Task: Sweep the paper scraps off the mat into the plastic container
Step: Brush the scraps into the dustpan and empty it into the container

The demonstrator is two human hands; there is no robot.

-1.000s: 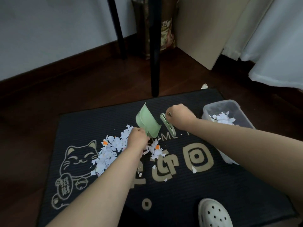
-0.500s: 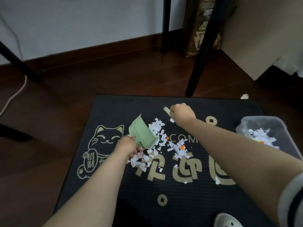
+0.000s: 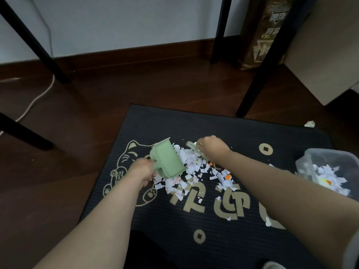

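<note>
While the left hand [image 3: 142,168] grips the dustpan [image 3: 168,162], the brush [image 3: 191,146] clenched in the right hand [image 3: 213,150] may flick scraps [image 3: 194,167] past the dustpan.

The mat [image 3: 242,131] bears large gold characters, seemingly 欢迎, partly under paper scraps [image 3: 191,166]. Its drawn cat [image 3: 126,160] holds a plaque [image 3: 117,174] reading 招. Print on the brown bag [image 3: 260,35] is too blurred to read.

Paper scraps [image 3: 191,167] litter the mat [image 3: 213,121]; plastic container [image 3: 306,167] holds some.
</note>
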